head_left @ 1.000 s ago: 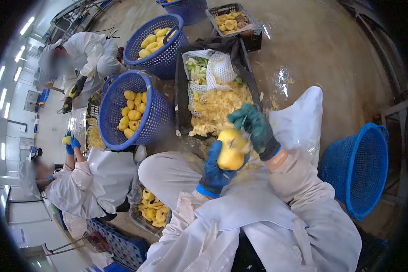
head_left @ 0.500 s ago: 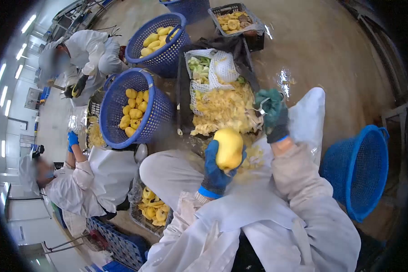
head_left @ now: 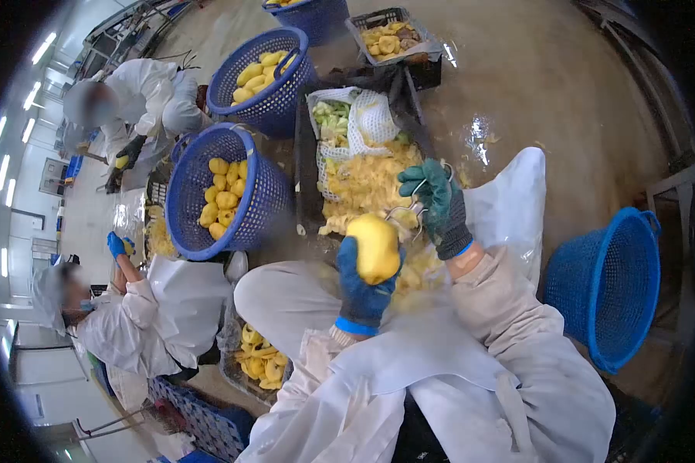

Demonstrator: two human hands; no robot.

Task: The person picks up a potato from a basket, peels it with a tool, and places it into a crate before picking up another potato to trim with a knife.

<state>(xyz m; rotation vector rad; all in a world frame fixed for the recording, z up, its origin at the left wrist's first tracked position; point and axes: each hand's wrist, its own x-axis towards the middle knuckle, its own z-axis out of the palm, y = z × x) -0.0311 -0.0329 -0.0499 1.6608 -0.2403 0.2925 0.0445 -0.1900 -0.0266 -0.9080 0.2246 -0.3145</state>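
My left hand point(head_left: 365, 287), in a blue glove, is wrapped round a large yellow mango point(head_left: 375, 248) with a smooth surface, held upright over my lap. A green-and-dark glove covers my right hand point(head_left: 439, 202), which grips a metal peeler point(head_left: 403, 213) with a bent wire frame. The peeler's head is close to the top right of the mango. Just beyond both hands lies a heap of yellow peelings point(head_left: 363, 181) in a black crate point(head_left: 307, 177), with white foam netting point(head_left: 372, 122) and green scraps at its far end.
Blue baskets of yellow fruit, one nearer point(head_left: 269, 197) and one farther point(head_left: 289, 96), stand to the left. A blue basket point(head_left: 601, 289) stands at my right. One crate point(head_left: 259, 359) holds yellow pieces. Two co-workers point(head_left: 162, 309) point(head_left: 150, 92) in white work on the left.
My right hand with the peeler has moved left and down, closer to the mango. My left hand and the mango have shifted slightly left.
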